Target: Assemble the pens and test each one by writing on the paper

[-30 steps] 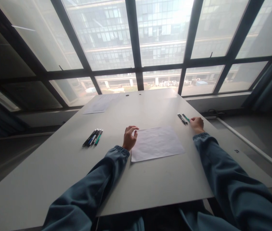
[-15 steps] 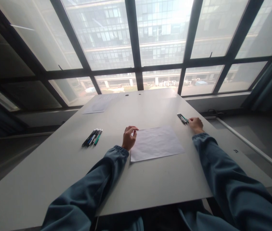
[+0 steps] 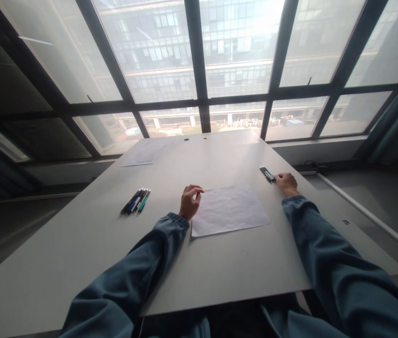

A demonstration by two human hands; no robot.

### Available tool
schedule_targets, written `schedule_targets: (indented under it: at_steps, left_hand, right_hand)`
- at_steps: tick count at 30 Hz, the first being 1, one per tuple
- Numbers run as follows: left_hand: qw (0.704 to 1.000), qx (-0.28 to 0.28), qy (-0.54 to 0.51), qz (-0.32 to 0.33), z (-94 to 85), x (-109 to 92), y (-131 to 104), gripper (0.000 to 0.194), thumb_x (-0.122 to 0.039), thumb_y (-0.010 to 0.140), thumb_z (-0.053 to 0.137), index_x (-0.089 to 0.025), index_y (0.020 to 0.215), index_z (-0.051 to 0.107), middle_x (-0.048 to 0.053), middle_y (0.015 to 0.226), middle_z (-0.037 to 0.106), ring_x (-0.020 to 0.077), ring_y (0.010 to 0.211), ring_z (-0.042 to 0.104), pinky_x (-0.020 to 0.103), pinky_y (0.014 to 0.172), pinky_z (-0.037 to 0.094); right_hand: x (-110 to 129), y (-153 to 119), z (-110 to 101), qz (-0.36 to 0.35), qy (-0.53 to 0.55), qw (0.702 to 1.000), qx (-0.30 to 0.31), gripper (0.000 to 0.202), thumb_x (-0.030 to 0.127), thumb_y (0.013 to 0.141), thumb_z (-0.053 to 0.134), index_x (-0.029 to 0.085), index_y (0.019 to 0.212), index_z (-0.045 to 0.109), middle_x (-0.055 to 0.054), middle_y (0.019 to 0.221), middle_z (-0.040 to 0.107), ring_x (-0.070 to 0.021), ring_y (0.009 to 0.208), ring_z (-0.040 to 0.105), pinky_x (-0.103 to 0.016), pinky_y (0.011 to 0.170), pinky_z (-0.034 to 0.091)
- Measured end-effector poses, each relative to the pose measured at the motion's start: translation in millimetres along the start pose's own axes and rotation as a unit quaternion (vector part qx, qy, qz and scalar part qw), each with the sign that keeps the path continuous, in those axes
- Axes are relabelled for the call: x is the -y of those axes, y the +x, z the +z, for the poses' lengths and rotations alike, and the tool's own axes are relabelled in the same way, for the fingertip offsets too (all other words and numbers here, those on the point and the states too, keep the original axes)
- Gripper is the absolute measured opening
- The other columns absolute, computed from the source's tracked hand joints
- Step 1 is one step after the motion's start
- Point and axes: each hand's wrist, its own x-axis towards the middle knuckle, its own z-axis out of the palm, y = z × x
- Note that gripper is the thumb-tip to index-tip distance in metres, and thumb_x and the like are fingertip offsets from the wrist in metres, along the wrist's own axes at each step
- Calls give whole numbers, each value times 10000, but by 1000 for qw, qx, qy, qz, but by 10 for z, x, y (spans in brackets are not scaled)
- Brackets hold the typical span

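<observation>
My left hand [image 3: 191, 202] rests at the left edge of a white sheet of paper [image 3: 232, 211]. Its fingers are bent but apart from the thumb, and nothing shows between them. To the right, my right hand [image 3: 286, 183] lies closed on the table, its fingertips at the near end of a small group of pens [image 3: 267, 174]. One of these pens has a green part. Whether the fingers hold anything is hidden. A larger row of pens [image 3: 136, 202], mostly dark with a green one at its right side, lies to the left of my left hand.
The white table [image 3: 89, 263] reaches toward the large windows. More paper [image 3: 140, 152] lies at its far left. A small dark mark or object [image 3: 346, 222] is near the right edge. A white rail [image 3: 368, 211] runs along the right beyond the table.
The green part by my right fingertips now lies closer in line with the other pens. Both hands stay nearly in place.
</observation>
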Motion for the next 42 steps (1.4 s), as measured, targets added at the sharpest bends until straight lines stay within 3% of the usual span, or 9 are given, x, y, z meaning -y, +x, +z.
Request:
schedule_targets:
  at_steps: [20,23,26,31,35,39,42]
  left_hand:
    - [1000,3,-9,8,10,29,-4,217,-49,843,537,-204,805,684,37,921,675,197,911,580,349,829,497]
    - [1000,6,-10,5,12,27,-5,220,-48,843,533,-203,812,687,37,916,676,196,910,580,347,833,495]
    - [1000,8,-10,4,14,29,-6,225,-46,842,529,-205,816,686,34,911,677,194,907,580,345,836,493]
    - [1000,14,-6,6,10,28,-9,226,-47,843,525,-207,817,682,29,907,677,190,903,582,342,845,491]
    - [1000,20,1,7,9,23,-10,218,-54,850,525,-206,815,678,25,905,682,190,902,587,347,863,486]
    - [999,52,13,8,29,43,-20,210,-67,854,528,-207,841,684,26,941,693,194,940,596,363,917,475]
    - [995,97,16,13,54,78,-38,220,-64,840,534,-210,869,696,28,983,699,198,983,597,376,957,465]
  right_hand:
    - [29,-31,-36,6,-2,1000,6,294,342,838,560,157,903,779,-172,928,737,-254,814,661,-300,653,419]
    - [25,-38,-41,-3,15,1000,-13,281,326,835,554,150,868,770,-166,897,735,-249,787,643,-303,650,407]
    - [34,-50,-46,-16,54,996,-71,294,320,851,525,137,823,753,-161,848,725,-247,762,619,-314,669,410]
    - [161,-88,-65,-113,159,970,-147,293,298,860,500,124,844,736,-127,835,706,-228,753,598,-331,726,447]
    - [428,-221,-80,-201,232,936,-170,285,304,896,498,141,813,717,-88,797,679,-203,738,588,-323,716,457]
    - [770,-532,-47,-286,268,912,-118,270,295,928,496,164,821,707,-67,797,661,-187,732,578,-295,661,456]
    - [992,-823,-4,-359,252,898,-42,249,273,932,513,185,796,703,-45,762,642,-171,688,565,-287,650,449]
